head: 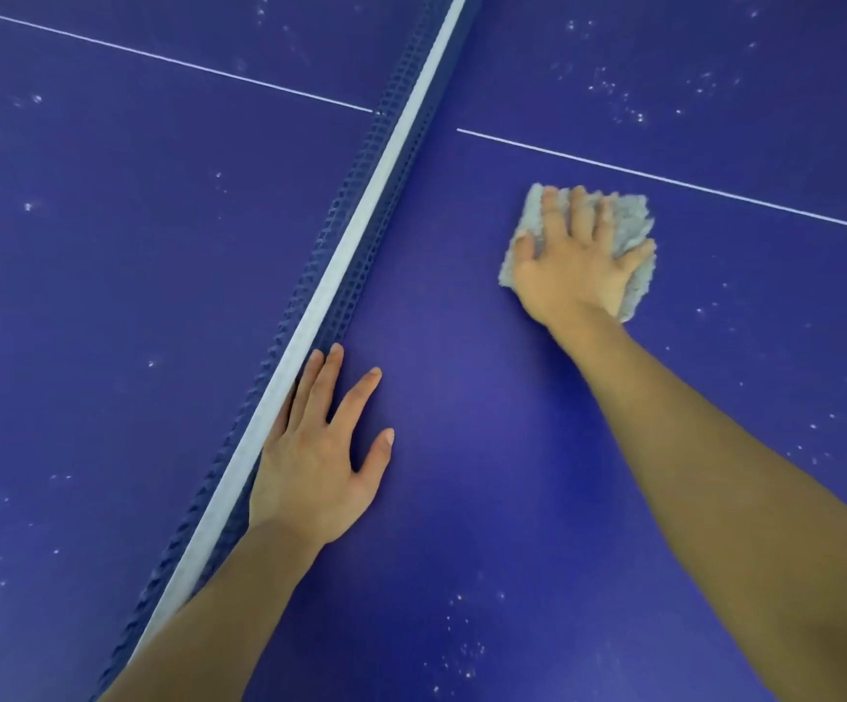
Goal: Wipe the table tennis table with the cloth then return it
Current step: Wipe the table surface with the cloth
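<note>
- Our right hand [571, 268] lies flat on the cloth [631, 228], fingers spread and straight, pressing it to the bench [462, 397] rather than clutching it.
- Our left hand [315, 458] rests palm down on the bench, fingers straight and relaxed, holding nothing, its outer edge right against the net [360, 210].
- The grey, fluffy cloth sits right of the net, just short of the white line [664, 179].
- We spot pale specks [614, 88] scattered across both halves.

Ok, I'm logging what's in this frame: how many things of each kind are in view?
Hands: 2 (left hand, right hand)
Cloth: 1
Net: 1
Table tennis table: 1
Total: 5
</note>
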